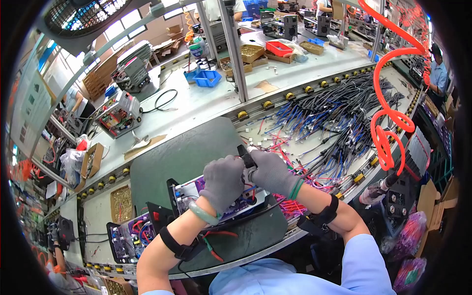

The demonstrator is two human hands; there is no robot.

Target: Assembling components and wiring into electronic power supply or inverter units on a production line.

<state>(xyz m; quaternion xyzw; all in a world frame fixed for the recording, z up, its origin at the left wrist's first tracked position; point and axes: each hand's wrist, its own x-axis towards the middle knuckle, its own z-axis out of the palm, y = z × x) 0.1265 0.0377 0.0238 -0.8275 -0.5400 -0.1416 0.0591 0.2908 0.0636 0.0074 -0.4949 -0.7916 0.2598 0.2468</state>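
Both my hands wear grey gloves and meet over an open chassis (186, 192) with a purple circuit board inside. My left hand (223, 181) is closed above the board, its fingers curled; whatever they hold is hidden. Just to its right, my right hand (274, 172) closes on a small black part (247, 156) that sticks up between thumb and fingers. The chassis lies on a dark green mat (172, 152). On the near side of the mat, next to my left forearm, is a hand tool with red and green handles (212, 248).
Black cables with blue ends (324, 113) pile up at the right, with pink and red wires (290, 206) nearer. A second open unit (129, 238) stands at the left. An orange coiled hose (381, 88) hangs at the right. A roller rail (268, 104) runs behind the mat.
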